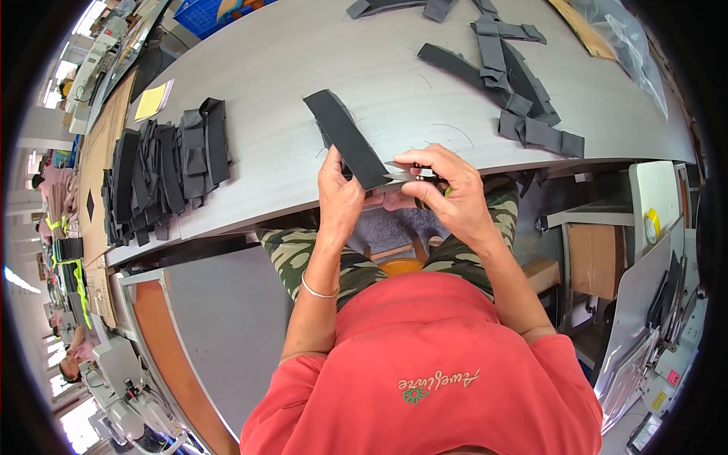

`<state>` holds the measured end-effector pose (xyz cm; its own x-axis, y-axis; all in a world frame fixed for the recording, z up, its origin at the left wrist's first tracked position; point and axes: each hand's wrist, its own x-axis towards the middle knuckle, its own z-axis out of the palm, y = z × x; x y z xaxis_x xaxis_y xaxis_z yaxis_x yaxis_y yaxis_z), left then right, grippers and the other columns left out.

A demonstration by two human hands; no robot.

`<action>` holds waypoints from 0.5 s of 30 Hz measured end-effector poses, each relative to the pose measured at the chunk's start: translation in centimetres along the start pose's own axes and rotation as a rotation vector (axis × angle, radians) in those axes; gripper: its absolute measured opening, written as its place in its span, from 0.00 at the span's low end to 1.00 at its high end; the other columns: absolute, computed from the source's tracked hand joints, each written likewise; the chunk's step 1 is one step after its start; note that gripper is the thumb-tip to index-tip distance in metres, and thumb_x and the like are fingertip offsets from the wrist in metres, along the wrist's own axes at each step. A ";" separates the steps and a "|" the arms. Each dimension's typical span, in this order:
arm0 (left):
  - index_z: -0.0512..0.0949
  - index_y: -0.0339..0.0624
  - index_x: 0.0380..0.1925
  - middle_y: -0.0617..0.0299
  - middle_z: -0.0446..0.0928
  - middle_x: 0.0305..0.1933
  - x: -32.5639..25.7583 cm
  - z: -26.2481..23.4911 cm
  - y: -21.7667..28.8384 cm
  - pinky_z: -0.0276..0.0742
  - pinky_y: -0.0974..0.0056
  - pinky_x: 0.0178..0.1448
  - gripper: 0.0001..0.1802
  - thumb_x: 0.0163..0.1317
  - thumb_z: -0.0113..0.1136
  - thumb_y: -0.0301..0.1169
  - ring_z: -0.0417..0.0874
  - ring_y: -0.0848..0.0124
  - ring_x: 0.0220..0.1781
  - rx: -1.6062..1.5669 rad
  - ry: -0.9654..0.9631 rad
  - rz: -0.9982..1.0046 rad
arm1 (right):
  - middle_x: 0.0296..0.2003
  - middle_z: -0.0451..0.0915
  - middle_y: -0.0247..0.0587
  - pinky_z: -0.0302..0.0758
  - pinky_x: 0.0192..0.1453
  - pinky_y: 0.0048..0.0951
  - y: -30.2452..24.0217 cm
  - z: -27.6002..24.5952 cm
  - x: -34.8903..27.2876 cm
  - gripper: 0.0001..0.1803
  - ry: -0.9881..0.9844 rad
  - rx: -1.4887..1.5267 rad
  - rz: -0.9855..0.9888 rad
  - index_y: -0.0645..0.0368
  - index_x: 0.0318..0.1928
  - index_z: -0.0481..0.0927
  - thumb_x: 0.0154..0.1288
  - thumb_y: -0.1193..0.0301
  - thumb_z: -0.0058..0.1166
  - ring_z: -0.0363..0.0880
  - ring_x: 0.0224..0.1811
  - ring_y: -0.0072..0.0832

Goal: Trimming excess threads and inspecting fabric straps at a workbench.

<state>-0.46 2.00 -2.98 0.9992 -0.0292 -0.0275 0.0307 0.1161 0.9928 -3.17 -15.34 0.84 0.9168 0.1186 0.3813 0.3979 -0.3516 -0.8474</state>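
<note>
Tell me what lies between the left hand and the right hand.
In the head view: the near end of the dark strip, held in the left hand, and the blades of the scissors, held in the right hand.

Dark fabric strip (347, 140), slanted, scissors (400, 177) at end

we are seeing the left hand (339, 199) gripping a dark grey strip (347, 140) above the near edge of the grey table (265, 76). we are noting the right hand (464, 199) holding small snips (397, 177), blades pointing at the strip's near end. we are recording piled strips (168, 171) lying leftward, near a yellow pad (154, 100).
</note>
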 end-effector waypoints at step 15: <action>0.37 0.41 0.67 0.54 0.76 0.42 -0.8 0.9 1.7 0.77 0.67 0.43 0.41 0.62 0.52 0.19 0.79 0.71 0.39 0.168 -0.273 0.026 | 0.32 0.83 0.39 0.74 0.27 0.27 1.2 0.3 1.2 0.07 0.024 0.090 0.030 0.60 0.38 0.79 0.57 0.79 0.53 0.79 0.22 0.28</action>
<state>-1.22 1.34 -1.13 0.9551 -0.2962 0.0076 -0.0216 -0.0443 0.9988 -1.60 -15.34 0.14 0.9277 0.0867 0.3631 0.3727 -0.2698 -0.8878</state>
